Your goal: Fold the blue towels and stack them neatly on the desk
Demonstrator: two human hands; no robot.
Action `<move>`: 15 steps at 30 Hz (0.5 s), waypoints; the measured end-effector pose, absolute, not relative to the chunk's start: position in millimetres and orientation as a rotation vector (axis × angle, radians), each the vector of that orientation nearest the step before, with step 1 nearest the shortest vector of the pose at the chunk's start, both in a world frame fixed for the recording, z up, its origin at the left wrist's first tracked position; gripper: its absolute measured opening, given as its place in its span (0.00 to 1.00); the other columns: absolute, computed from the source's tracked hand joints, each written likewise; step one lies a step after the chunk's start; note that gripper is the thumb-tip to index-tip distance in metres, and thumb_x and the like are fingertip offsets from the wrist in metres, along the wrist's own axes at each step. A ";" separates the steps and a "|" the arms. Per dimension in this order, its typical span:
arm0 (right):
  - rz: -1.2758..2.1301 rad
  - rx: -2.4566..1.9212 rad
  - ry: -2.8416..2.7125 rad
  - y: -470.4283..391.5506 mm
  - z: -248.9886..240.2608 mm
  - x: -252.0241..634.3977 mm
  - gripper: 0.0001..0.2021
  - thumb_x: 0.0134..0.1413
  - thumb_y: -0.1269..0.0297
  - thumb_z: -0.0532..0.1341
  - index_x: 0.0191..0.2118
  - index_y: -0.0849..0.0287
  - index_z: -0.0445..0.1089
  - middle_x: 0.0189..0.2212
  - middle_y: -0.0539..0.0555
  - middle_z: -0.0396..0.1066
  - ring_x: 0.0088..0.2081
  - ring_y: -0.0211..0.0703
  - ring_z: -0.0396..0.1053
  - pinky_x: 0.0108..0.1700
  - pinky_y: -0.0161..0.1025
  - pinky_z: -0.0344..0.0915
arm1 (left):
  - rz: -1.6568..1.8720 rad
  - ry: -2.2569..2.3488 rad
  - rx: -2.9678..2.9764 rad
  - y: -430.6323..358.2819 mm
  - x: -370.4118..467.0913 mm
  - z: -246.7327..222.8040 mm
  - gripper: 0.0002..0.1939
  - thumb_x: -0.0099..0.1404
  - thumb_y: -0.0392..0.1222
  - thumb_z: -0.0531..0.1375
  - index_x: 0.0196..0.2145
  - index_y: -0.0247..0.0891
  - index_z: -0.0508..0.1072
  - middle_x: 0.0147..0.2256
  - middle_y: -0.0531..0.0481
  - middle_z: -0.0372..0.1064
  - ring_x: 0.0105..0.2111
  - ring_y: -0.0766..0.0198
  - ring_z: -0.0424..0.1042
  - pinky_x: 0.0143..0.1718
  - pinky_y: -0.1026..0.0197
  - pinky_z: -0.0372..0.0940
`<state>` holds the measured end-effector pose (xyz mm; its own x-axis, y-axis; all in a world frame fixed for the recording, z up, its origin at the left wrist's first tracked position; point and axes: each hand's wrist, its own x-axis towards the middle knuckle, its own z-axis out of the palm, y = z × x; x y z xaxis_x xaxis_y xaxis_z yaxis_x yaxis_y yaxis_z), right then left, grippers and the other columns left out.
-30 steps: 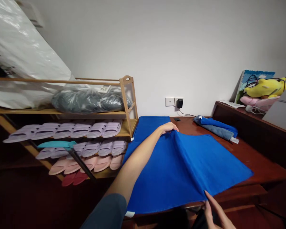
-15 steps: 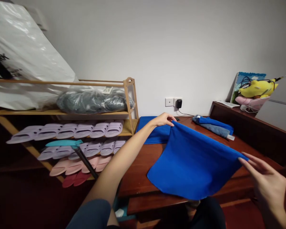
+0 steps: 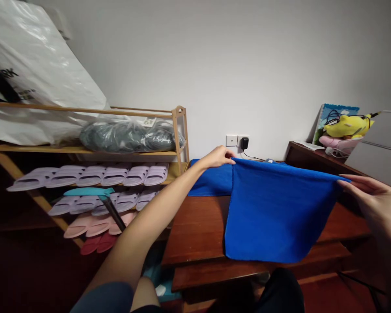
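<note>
A blue cloth (image 3: 276, 213) hangs stretched between my two hands above the brown wooden table (image 3: 198, 230). My left hand (image 3: 220, 156) pinches its upper left corner. At the upper right corner, my right hand (image 3: 368, 191) grips the edge between thumb and fingers. Behind my left hand, a second blue cloth (image 3: 210, 180) lies flat on the table near the wall. The held cloth covers most of another bundle at the back of the table, and only a bit of it shows over the top edge.
Left of the table stands a wooden rack (image 3: 179, 143) with several slippers (image 3: 114, 174) and a plastic-wrapped bundle (image 3: 130, 137). A black plug (image 3: 244, 142) sits in the wall socket. A yellow plush toy (image 3: 348, 126) rests on the raised ledge at right.
My right hand has moved up and slightly right, so the cloth's top edge is more level. My left hand has risen a little. The cloth now covers more of the bundle behind it.
</note>
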<state>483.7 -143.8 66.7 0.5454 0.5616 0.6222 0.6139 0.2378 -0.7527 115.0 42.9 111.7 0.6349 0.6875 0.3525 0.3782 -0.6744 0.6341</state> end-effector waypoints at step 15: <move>-0.181 -1.279 -1.078 -125.4 101.7 478.3 0.25 0.42 0.51 0.68 0.43 0.67 0.76 0.35 0.61 0.75 0.30 0.35 0.68 0.39 0.35 0.65 | 1.203 0.963 2.981 -18.3 79.9 150.8 0.10 0.69 0.38 0.53 0.32 0.35 0.72 0.31 0.50 0.66 0.33 0.63 0.66 0.37 0.62 0.60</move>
<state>478.3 -125.4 101.7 0.5307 0.4346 0.7276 0.6485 0.3445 -0.6788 79.9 -18.3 150.8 0.5829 0.4283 0.6905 0.5803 -0.8142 0.0151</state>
